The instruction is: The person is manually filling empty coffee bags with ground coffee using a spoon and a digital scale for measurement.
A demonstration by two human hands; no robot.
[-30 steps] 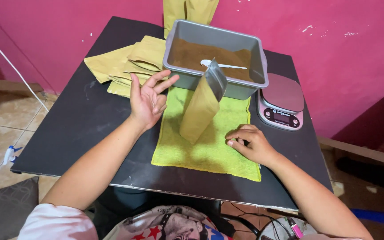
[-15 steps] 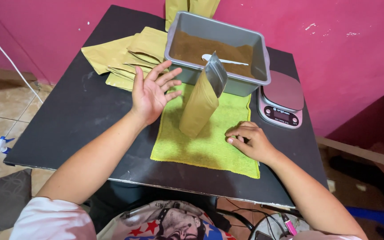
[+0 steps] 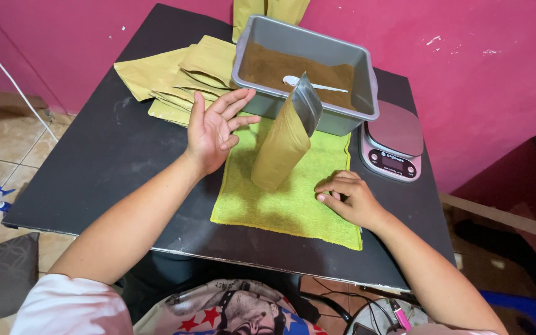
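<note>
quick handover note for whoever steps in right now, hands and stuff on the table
Left hand: open, palm up, raised beside the pouch, holding nothing.
Right hand: fingers curled, resting on the green cloth, empty.
Pouch: stands open on the cloth, leaning a little, no hand on it.
Tray of brown powder with a white spoon behind it; scale to the right, nothing on it; empty pouches stacked at the back left.
Whether the pouch holds powder cannot be seen.
</note>
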